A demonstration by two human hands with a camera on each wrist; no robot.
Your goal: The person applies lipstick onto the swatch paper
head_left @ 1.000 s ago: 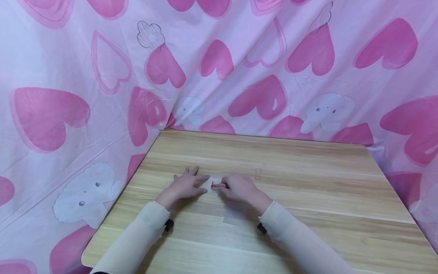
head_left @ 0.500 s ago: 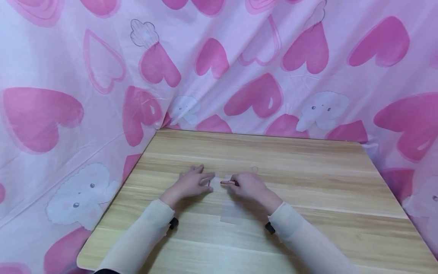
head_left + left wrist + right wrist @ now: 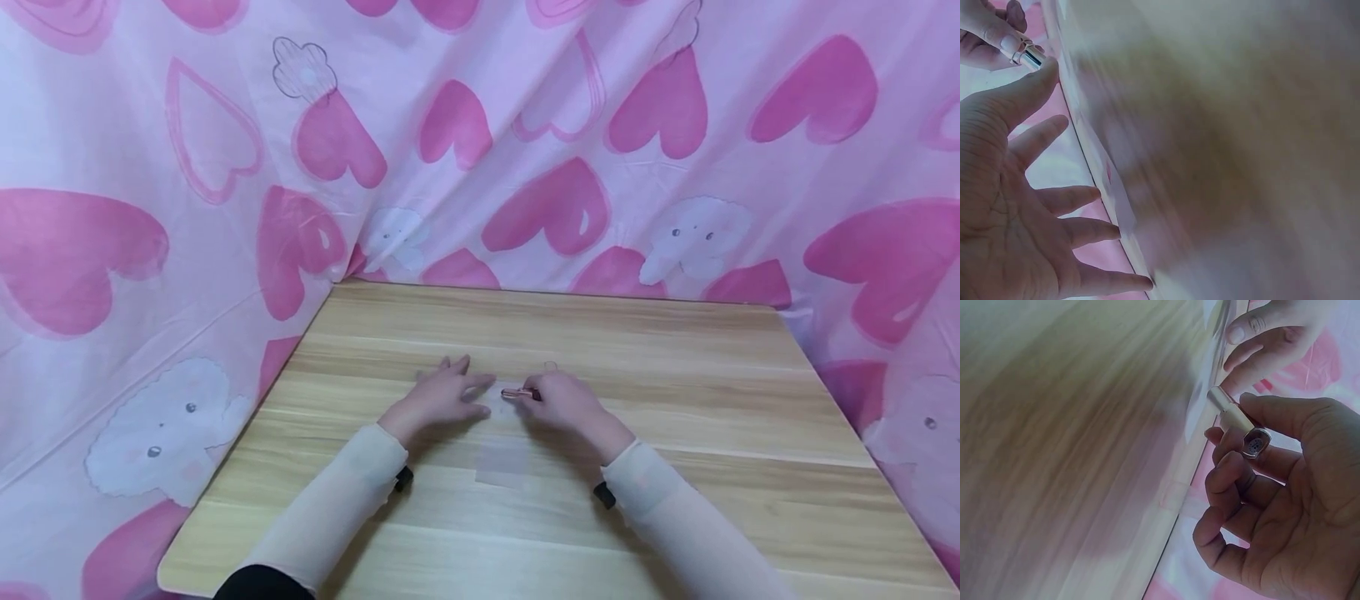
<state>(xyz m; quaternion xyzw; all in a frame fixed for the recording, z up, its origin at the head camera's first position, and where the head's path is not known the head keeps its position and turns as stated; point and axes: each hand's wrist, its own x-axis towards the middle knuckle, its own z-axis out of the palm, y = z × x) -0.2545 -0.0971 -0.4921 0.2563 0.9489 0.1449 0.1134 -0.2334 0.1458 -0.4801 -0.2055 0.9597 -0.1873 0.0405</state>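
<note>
My right hand [image 3: 564, 402] pinches a lipstick [image 3: 1233, 415] with a shiny metallic tube between thumb and fingers, its tip pointing left. Beneath that tip lies a small white paper [image 3: 507, 404] on the table. My left hand [image 3: 442, 393] is palm down at the paper's left side, fingers spread and straight. In the left wrist view, a small red mark [image 3: 1109, 173] shows on the white sheet by the fingers. Part of the paper is covered by the hands. The lipstick's very tip is hard to make out.
A small clear object with a pinkish outline [image 3: 1175, 497] lies on the wooden table [image 3: 675, 392] behind the right hand. A pale translucent sheet [image 3: 501, 467] lies nearer me. Pink heart-printed cloth [image 3: 555, 200] hangs behind and left of the table.
Both hands have shifted to the right over the table, the lipstick with the right one. A red streak seen earlier beside the left fingers is now hidden in the head view.
</note>
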